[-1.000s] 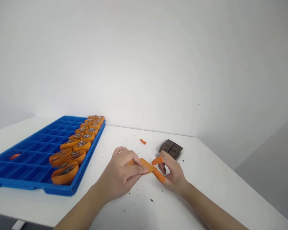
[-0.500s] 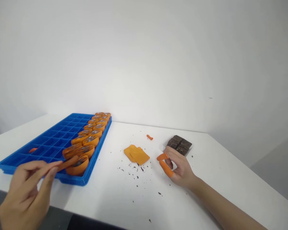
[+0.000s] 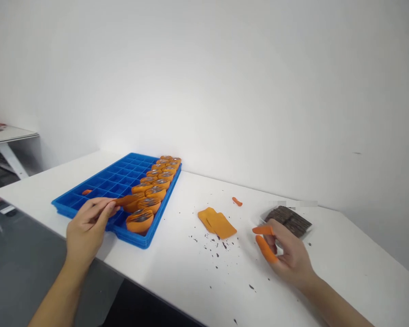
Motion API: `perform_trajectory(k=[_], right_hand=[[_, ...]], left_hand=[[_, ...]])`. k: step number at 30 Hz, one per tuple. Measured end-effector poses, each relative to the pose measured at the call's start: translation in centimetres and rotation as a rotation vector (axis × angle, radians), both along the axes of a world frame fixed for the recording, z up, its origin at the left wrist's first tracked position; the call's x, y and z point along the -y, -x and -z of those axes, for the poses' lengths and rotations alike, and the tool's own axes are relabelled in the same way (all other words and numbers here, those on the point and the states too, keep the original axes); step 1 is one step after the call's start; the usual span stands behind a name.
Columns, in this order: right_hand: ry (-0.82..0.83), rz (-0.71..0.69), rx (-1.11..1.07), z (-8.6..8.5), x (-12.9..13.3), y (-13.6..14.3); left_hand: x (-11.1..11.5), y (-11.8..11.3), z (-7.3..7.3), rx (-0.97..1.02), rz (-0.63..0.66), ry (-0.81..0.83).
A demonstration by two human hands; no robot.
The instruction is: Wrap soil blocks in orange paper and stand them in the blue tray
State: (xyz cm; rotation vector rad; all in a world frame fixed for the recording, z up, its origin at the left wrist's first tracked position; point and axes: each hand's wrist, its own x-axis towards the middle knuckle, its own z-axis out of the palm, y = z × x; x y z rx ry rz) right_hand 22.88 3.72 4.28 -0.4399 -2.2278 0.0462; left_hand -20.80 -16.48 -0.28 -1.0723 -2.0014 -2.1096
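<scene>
My left hand [image 3: 92,222] pinches a flat orange piece [image 3: 125,200] between thumb and fingers over the near part of the blue tray [image 3: 122,234]. Folded orange pieces with dark filling [image 3: 140,221] fill the two right-hand columns of the tray. On the right, my right hand [image 3: 286,254] has orange covers on thumb and forefinger, their tips apart with nothing between them. It is just in front of a stack of dark brown strips [image 3: 288,219]. Flat orange squares [image 3: 221,225] lie overlapping between the tray and my right hand.
A small orange finger cover [image 3: 237,201] lies behind the squares, and another orange bit [image 3: 87,192] sits in a left compartment of the tray. Dark crumbs [image 3: 217,255] are scattered on the white table [image 3: 177,268]. Another table [image 3: 12,134] stands at the far left.
The view has swung left, so the tray and table things appear further right. My left hand has moved forward over the tray's near compartments, still pinching the orange piece. My right hand stays open.
</scene>
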Motion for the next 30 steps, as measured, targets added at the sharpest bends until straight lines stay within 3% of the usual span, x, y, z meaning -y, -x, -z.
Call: perform_trajectory(k=[10, 18, 25, 30], right_hand=[[0.072, 0.087, 0.041, 0.7, -0.6, 0.0], [0.044, 0.069, 0.032, 0.7, -0.8, 0.0], [0.007, 0.043, 0.021, 0.4, -0.7, -0.5], [0.004, 0.013, 0.022, 0.3, -0.4, -0.7]], left_hand=[[-1.1, 0.6, 0.1, -0.016, 0.090, 0.053], [-1.9, 0.8, 0.3, -0.212, 0.077, 0.107], [-2.8, 1.3, -0.2, -0.093, 0.114, 0.163], [-3.5, 2.1, -0.6, -0.212, 0.157, 0.230]])
